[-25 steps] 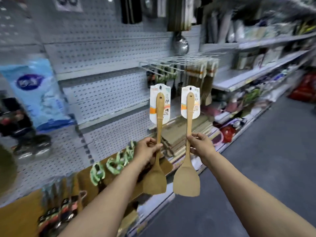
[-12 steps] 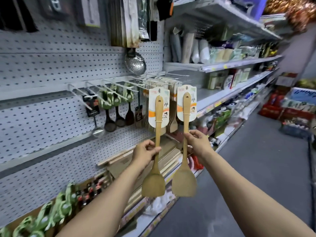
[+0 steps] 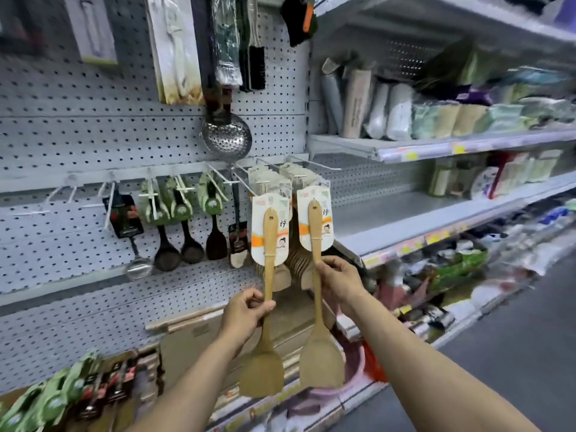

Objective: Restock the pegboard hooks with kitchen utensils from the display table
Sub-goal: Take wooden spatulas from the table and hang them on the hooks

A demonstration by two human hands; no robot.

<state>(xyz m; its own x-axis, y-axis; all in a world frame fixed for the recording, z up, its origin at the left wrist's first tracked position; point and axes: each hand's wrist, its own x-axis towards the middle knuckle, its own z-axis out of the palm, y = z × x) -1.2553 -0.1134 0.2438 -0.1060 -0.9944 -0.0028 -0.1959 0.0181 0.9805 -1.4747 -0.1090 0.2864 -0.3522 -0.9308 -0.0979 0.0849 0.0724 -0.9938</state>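
Note:
My left hand (image 3: 246, 310) grips the handle of a wooden spatula (image 3: 265, 366), blade down, with a white card tag at its top. My right hand (image 3: 338, 277) grips a second wooden spatula (image 3: 321, 357) the same way, slightly higher. Both tags are held up just in front of the white pegboard hooks (image 3: 274, 174), where several more carded wooden spatulas (image 3: 282, 272) hang. The grey pegboard (image 3: 78, 145) fills the left half of the view.
Dark ladles (image 3: 166, 244) and a steel skimmer (image 3: 226, 137) hang to the left of the hooks. Shelves (image 3: 436, 148) of packaged goods run off to the right. A low display ledge (image 3: 187, 344) with boards and green-packed utensils lies below. The grey aisle floor (image 3: 514, 353) is at the right.
The view has swung right and closer to the pegboard hooks. Both hands have risen with their spatulas, and the tags now sit right in front of the hanging wooden spatulas.

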